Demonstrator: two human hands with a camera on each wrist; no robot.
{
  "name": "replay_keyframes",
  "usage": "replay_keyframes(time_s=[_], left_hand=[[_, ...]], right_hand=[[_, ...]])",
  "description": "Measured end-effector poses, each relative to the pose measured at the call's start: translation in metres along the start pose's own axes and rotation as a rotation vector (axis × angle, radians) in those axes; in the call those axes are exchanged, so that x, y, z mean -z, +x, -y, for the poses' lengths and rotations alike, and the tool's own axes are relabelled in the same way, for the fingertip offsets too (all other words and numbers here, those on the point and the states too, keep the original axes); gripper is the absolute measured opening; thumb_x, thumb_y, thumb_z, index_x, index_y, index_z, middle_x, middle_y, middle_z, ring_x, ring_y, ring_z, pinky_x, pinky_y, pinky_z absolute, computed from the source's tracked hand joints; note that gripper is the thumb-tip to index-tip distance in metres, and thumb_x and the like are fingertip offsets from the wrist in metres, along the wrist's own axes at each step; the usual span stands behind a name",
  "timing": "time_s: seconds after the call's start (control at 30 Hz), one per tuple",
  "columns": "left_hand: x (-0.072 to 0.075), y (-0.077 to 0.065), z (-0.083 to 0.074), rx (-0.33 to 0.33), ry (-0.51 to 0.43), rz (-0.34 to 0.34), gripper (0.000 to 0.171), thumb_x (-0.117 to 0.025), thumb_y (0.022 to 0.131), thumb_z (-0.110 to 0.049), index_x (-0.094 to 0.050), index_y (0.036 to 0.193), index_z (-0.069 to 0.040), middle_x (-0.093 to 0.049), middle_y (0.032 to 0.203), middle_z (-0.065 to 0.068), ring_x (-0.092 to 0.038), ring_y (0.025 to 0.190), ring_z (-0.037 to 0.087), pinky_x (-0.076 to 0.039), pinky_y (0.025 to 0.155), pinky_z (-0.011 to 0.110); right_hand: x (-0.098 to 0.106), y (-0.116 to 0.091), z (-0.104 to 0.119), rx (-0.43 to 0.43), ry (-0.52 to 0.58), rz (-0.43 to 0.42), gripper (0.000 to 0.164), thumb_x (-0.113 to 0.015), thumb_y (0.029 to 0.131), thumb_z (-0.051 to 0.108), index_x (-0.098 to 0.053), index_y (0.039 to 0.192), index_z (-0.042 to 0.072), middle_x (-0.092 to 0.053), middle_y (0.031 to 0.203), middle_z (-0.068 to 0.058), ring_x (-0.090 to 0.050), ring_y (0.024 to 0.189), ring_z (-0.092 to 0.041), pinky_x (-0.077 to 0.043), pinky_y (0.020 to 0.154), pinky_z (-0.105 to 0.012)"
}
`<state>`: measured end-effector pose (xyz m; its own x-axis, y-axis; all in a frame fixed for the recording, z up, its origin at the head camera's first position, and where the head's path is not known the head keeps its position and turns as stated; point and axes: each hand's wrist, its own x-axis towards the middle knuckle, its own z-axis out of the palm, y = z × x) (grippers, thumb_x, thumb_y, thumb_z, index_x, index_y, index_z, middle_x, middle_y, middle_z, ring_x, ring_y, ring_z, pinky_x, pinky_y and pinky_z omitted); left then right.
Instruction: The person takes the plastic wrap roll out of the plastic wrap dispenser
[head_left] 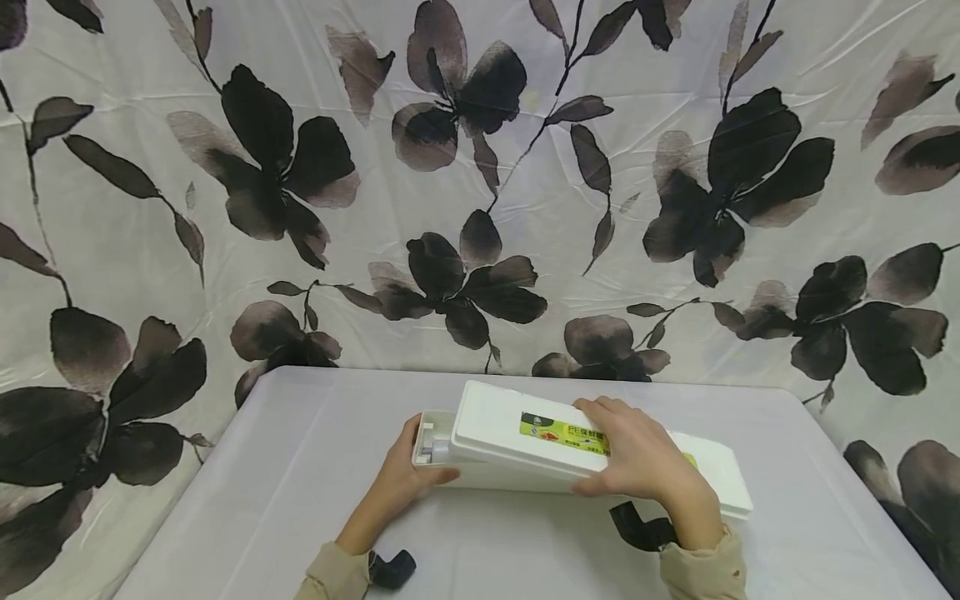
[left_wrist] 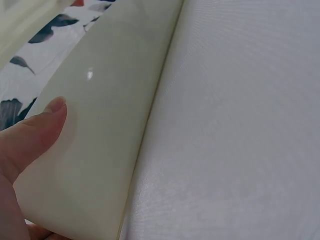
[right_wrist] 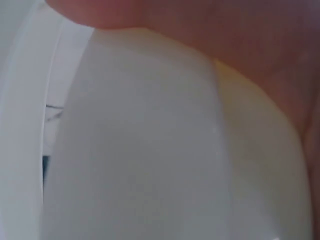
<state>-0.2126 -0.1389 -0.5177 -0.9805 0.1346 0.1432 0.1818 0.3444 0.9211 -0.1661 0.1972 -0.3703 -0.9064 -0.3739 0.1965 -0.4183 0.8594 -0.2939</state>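
A long white cling film box (head_left: 495, 477) lies across the table, its lid (head_left: 487, 421) lifted and slanting down to the right. The lid bears a green and yellow label (head_left: 558, 433) with a picture and lettering. At the box's exposed left end, part of a pale roll (head_left: 437, 452) shows. My left hand (head_left: 401, 467) grips that end, thumb in front; the left wrist view shows the thumb (left_wrist: 37, 135) against the smooth front wall. My right hand (head_left: 637, 454) grips the lid across its width, partly covering the label. Close white plastic (right_wrist: 140, 140) fills the right wrist view.
The box lies on a white-covered table (head_left: 300, 442). Behind it hangs a white cloth (head_left: 585, 192) with dark floral print. Black curved pieces (head_left: 393, 571) stick out beside both wrists, by the beige sleeves (head_left: 333, 575).
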Motion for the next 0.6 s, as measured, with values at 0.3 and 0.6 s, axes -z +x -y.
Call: replay_keyframes(time_s=[0.3, 0.6], left_hand=[[-0.001, 0.002, 0.0, -0.015, -0.027, 0.01, 0.101, -0.092, 0.067, -0.024, -0.034, 0.149, -0.009, -0.056, 0.131, 0.009, -0.054, 0.114, 0.026, -0.039, 0.1, 0.05], [0.0, 0.0, -0.001, -0.004, -0.049, 0.009, 0.1, -0.092, 0.068, -0.022, -0.034, 0.149, -0.01, -0.054, 0.135, 0.01, -0.053, 0.117, 0.026, -0.035, 0.103, 0.051]], right_hand=[[0.007, -0.009, -0.013, -0.055, 0.01, -0.011, 0.099, -0.09, 0.05, 0.048, -0.057, 0.136, 0.013, -0.061, 0.123, -0.004, -0.056, 0.097, -0.021, -0.046, 0.079, -0.044], [0.014, -0.017, -0.032, -0.115, 0.041, -0.02, 0.101, -0.091, 0.05, 0.049, -0.056, 0.138, 0.013, -0.06, 0.128, -0.007, -0.058, 0.102, -0.024, -0.047, 0.079, -0.047]])
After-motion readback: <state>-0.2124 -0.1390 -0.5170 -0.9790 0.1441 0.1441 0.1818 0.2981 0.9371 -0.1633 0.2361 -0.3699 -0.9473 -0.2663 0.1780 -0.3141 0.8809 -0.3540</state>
